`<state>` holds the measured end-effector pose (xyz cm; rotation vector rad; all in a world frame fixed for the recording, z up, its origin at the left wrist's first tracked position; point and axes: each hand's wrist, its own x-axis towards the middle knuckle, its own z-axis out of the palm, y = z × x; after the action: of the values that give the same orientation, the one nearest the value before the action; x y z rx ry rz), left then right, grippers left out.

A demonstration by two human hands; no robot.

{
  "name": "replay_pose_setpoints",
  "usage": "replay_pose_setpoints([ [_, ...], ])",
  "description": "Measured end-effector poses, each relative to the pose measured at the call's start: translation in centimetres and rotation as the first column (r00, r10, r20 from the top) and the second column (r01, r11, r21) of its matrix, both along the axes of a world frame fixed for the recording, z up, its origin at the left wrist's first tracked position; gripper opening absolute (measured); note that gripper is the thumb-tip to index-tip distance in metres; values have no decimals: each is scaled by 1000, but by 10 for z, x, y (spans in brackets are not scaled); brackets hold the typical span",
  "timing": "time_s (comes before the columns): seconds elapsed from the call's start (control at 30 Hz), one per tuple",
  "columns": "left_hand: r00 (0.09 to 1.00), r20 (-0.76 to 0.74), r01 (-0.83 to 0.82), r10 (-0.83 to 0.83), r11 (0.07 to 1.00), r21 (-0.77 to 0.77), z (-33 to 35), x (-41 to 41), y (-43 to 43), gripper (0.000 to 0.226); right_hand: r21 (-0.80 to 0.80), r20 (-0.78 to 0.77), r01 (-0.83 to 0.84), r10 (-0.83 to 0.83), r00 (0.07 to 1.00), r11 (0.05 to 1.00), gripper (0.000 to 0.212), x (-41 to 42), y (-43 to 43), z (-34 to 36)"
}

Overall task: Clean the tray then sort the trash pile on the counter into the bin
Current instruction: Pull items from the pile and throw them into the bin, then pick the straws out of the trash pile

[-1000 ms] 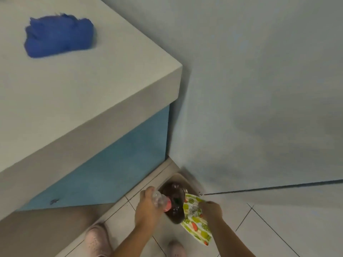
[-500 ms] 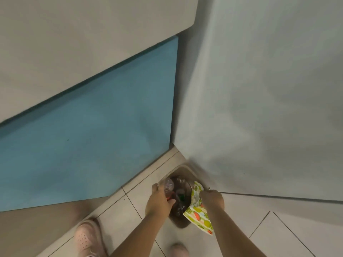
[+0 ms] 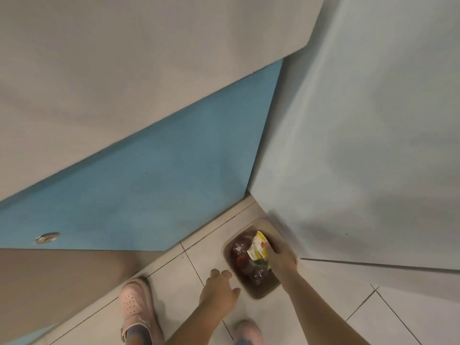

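A small beige bin (image 3: 261, 293) with a dark liner stands on the floor in the corner by the wall. Inside it lie a clear plastic bottle (image 3: 239, 247) with a red cap and other crumpled trash. My right hand (image 3: 281, 257) reaches over the bin and grips a green and yellow fruit-patterned wrapper (image 3: 257, 246), held over the bin's opening. My left hand (image 3: 220, 288) hovers just left of the bin's rim, fingers loosely spread, holding nothing.
The grey counter (image 3: 124, 70) overhangs a blue cabinet front (image 3: 149, 195) on the left. A pale wall (image 3: 361, 133) rises to the right. My feet in pink shoes (image 3: 139, 312) stand on the tiled floor near the bin.
My left hand let go of the bottle, which now lies in the bin, and drew back to the left. My right hand moved the wrapper further over the bin.
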<state>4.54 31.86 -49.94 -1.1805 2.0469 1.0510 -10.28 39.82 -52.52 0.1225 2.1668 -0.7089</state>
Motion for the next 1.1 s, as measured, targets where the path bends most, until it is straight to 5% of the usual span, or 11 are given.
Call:
replay_pose_setpoints([
  [0.2,929,-299,-222,219,975,24,97,15,-11,31,-117,-15,-88,87,996,989,35,42,-4,90],
  [0.3,763,-598,-327,244,945,-32,163,31,-27,33,-339,-120,-27,-15,993,940,7,58,-23,170],
  [0.5,371,-928,-617,4,749,-243,331,78,-73,19,-737,-178,-185,77,981,650,22,72,-88,354],
  [0.6,239,-971,-698,0,696,-171,403,110,-94,18,-823,-247,-283,138,959,491,20,86,-130,432],
  [0.7,215,-976,-741,34,656,-141,453,144,-118,19,-832,-329,-388,211,920,396,21,112,-174,484],
  [1.1,101,-966,-880,238,474,25,529,284,-273,27,-746,-380,-556,452,807,367,21,241,-332,547],
])
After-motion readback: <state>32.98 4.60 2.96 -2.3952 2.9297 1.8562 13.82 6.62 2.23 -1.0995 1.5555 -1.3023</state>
